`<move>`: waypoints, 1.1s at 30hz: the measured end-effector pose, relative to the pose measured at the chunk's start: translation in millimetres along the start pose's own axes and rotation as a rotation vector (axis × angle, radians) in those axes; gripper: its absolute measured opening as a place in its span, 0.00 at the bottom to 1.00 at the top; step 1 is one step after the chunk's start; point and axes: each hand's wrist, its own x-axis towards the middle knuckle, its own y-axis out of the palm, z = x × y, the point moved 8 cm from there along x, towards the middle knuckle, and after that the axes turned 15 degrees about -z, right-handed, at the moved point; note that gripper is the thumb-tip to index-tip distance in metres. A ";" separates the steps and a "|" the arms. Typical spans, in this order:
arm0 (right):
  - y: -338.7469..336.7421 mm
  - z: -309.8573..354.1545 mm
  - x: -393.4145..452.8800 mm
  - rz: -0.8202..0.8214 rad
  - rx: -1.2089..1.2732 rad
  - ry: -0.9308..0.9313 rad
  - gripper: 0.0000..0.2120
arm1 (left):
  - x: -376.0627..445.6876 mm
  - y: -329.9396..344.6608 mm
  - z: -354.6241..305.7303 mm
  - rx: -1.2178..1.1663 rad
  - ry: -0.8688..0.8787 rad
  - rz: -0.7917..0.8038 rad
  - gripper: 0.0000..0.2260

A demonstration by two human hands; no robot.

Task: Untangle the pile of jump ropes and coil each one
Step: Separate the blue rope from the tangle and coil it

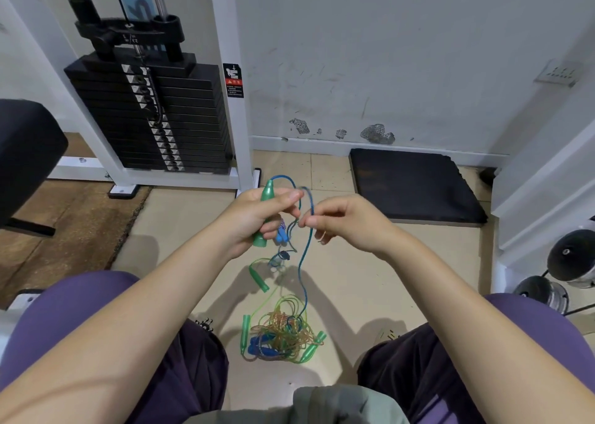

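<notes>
Left hand [257, 213] wrapped tight round a green plastic jump-rope handle [264, 213]. Right hand [341, 221] pinching the thin blue cord [304, 256]. Tangled pile of green, orange and blue ropes [283, 333] down on the tan tiled floor [370, 278], between the knees. Best to pull slowly, follow one cord, stop at snags.

Bare forearms, purple short sleeves [74, 311], dark trousers [193, 375] and a grey-green top [338, 404].
</notes>
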 end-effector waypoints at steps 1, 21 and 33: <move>-4.9 3.5 0.9 -0.021 0.080 0.001 0.08 | -1.1 0.7 2.6 0.054 -0.005 0.009 0.13; 15.4 -15.8 -8.8 0.155 0.009 0.125 0.06 | 0.8 6.5 0.2 0.066 0.031 -0.094 0.15; -27.8 9.3 4.4 -0.142 0.398 0.042 0.03 | -6.4 8.3 6.8 0.465 0.085 -0.013 0.06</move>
